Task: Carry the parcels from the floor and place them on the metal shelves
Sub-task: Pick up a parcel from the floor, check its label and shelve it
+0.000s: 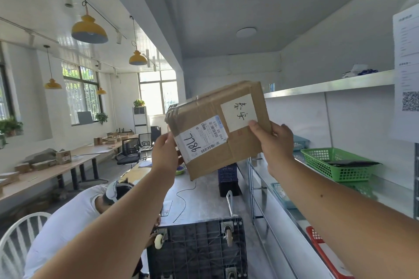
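Note:
I hold a brown cardboard parcel [240, 142] up at head height with both arms stretched out. It is taped, tilted, and carries a white shipping label with "7786" and a white handwritten note. My left hand [164, 154] grips its left edge and my right hand [275, 140] grips its right edge, thumb on the front face. The metal shelves [328, 85] run along the right wall; the parcel hangs just left of the top shelf's near end, not touching it.
A green basket [337, 163] and a blue basket [300, 141] sit on the middle shelf, a red basket [317, 240] lower down. Below me an upturned black trolley [199, 247] leans by the shelves. A person in white [74, 217] bends at lower left beside a white chair [20, 233].

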`<action>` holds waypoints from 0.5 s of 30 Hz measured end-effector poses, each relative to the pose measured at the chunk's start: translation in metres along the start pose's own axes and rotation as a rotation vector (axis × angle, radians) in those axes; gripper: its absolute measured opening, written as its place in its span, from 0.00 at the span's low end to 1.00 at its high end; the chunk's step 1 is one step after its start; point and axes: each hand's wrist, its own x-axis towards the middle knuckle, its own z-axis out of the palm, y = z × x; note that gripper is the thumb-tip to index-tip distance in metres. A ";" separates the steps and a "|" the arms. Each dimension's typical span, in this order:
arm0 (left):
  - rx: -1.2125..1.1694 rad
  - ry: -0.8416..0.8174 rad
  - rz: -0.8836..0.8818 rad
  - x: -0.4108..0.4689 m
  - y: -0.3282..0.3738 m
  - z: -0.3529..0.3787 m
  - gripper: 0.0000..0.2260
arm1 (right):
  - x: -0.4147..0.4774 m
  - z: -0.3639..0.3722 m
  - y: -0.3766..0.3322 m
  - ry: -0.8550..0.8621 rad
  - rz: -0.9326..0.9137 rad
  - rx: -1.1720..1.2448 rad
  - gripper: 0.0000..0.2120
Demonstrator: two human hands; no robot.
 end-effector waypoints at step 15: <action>-0.424 -0.098 -0.375 0.011 -0.009 -0.006 0.30 | 0.002 0.013 0.003 0.067 0.082 0.045 0.31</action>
